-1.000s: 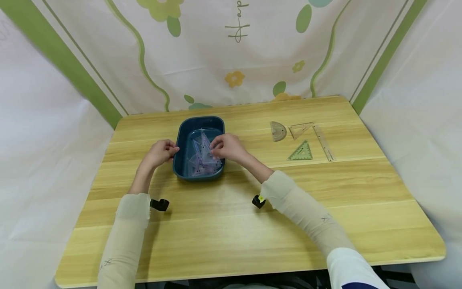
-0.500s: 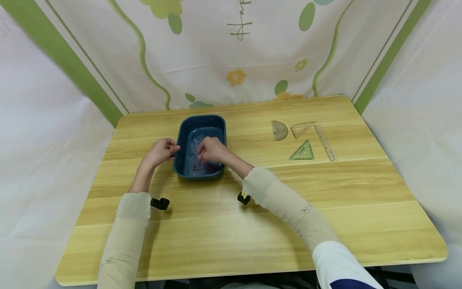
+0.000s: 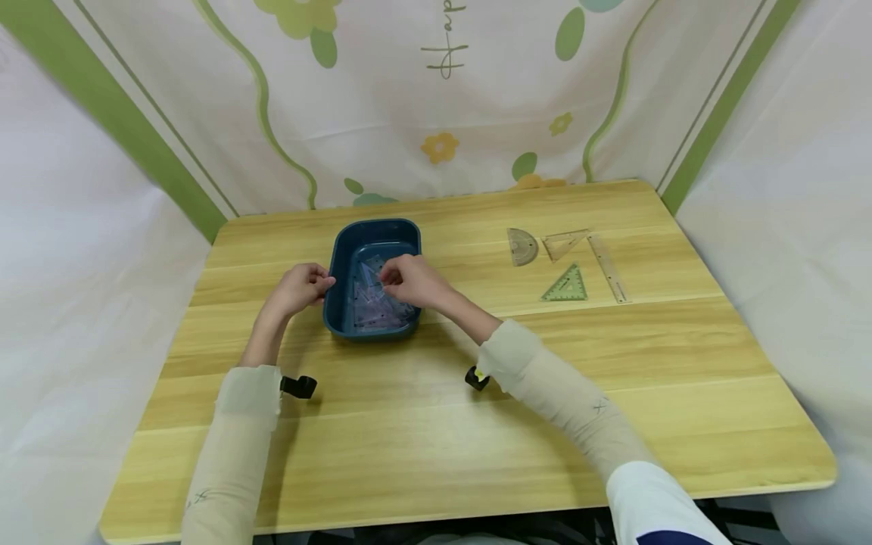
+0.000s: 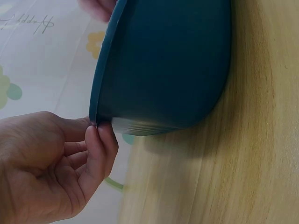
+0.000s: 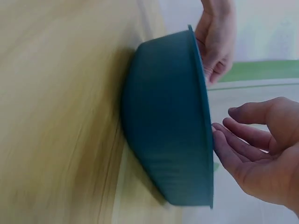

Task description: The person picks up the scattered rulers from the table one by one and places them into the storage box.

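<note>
A dark blue plastic tub (image 3: 338, 322) stands on the table, left of its middle. Several clear, purple-tinted drawing tools (image 3: 375, 310), triangles among them, lie overlapping in the bottom. My left hand (image 3: 300, 290) pinches the tub's left rim between thumb and fingers, as the left wrist view shows at the rim (image 4: 96, 100). Over the right side of the tub is my right hand (image 3: 417, 281), covering part of the tools. In the right wrist view its thumb and loosely bent fingers (image 5: 238, 149) are apart, with nothing seen between them; the fingertips reach past the rim.
Right of the tub a brownish protractor (image 3: 523, 247), a clear set square (image 3: 565, 244), a green set square (image 3: 567, 284) and a clear ruler (image 3: 608, 268) lie on the wooden table (image 3: 422, 431). A printed cloth (image 3: 381, 106) hangs behind the table's far edge.
My right hand dipped left and down into the tub, then came back up and right. A triangle that pointed up beside it now lies lower among the others. The left hand stays on the rim.
</note>
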The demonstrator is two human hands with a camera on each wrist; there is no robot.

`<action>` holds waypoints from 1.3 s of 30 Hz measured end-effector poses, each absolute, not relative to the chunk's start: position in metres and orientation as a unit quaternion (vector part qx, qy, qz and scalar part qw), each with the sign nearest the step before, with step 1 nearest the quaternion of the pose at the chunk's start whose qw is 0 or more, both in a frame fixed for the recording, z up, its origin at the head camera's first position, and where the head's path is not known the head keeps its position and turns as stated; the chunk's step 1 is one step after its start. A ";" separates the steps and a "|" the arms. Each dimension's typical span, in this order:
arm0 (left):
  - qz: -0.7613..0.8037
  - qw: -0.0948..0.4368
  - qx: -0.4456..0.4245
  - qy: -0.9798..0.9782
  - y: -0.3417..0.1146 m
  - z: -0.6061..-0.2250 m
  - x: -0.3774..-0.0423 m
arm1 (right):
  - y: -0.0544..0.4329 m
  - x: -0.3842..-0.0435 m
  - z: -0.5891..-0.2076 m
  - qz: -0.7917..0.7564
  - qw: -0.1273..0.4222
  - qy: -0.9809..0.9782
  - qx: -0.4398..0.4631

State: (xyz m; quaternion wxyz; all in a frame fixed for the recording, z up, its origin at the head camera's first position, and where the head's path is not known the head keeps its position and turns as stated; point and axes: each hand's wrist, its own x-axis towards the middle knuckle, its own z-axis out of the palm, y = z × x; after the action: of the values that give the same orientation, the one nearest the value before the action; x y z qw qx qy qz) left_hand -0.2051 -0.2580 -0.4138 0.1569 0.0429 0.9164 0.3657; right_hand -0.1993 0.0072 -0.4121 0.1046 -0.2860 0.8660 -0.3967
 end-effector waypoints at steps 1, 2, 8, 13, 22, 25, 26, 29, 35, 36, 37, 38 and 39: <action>0.366 0.157 0.043 0.916 -0.258 -0.414 -0.205 | 0.013 -0.198 -0.411 -0.405 0.104 0.863 -0.285; 0.367 0.158 0.043 0.916 -0.258 -0.413 -0.205 | 0.018 -0.198 -0.411 -0.415 0.104 0.859 -0.282; 0.367 0.160 0.040 0.916 -0.258 -0.413 -0.204 | 0.051 -0.190 -0.410 -0.441 0.085 0.854 -0.263; 0.365 0.161 0.039 0.916 -0.258 -0.413 -0.204 | 0.073 -0.185 -0.410 -0.440 0.067 0.859 -0.254; 0.362 0.160 0.039 0.918 -0.258 -0.413 -0.205 | 0.114 -0.176 -0.414 -0.434 0.062 0.870 -0.227; 0.363 0.161 0.039 0.917 -0.258 -0.413 -0.205 | 0.129 -0.173 -0.418 -0.435 0.063 0.872 -0.217; 0.362 0.161 0.039 0.917 -0.258 -0.413 -0.204 | 0.134 -0.173 -0.420 -0.435 0.062 0.873 -0.214; 0.362 0.161 0.037 0.917 -0.258 -0.413 -0.204 | 0.149 -0.171 -0.425 -0.434 0.056 0.874 -0.212; 0.362 0.161 0.035 0.917 -0.257 -0.412 -0.204 | 0.174 -0.168 -0.431 -0.436 0.046 0.876 -0.200; 0.362 0.161 0.035 0.917 -0.257 -0.412 -0.204 | 0.178 -0.168 -0.432 -0.435 0.046 0.877 -0.197; 0.363 0.161 0.035 0.917 -0.257 -0.412 -0.204 | 0.181 -0.168 -0.433 -0.434 0.045 0.879 -0.195; 0.363 0.161 0.035 0.917 -0.257 -0.412 -0.204 | 0.185 -0.169 -0.434 -0.432 0.045 0.880 -0.193; 0.362 0.162 0.034 0.917 -0.257 -0.412 -0.204 | 0.189 -0.169 -0.435 -0.431 0.047 0.881 -0.191</action>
State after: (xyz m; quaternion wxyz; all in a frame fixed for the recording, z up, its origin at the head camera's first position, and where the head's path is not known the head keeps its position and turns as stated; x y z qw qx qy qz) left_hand -0.2038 -0.2570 -0.4119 0.1616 0.0343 0.9172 0.3625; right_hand -0.1690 0.1887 -0.4352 0.0466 -0.1909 0.8805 -0.4314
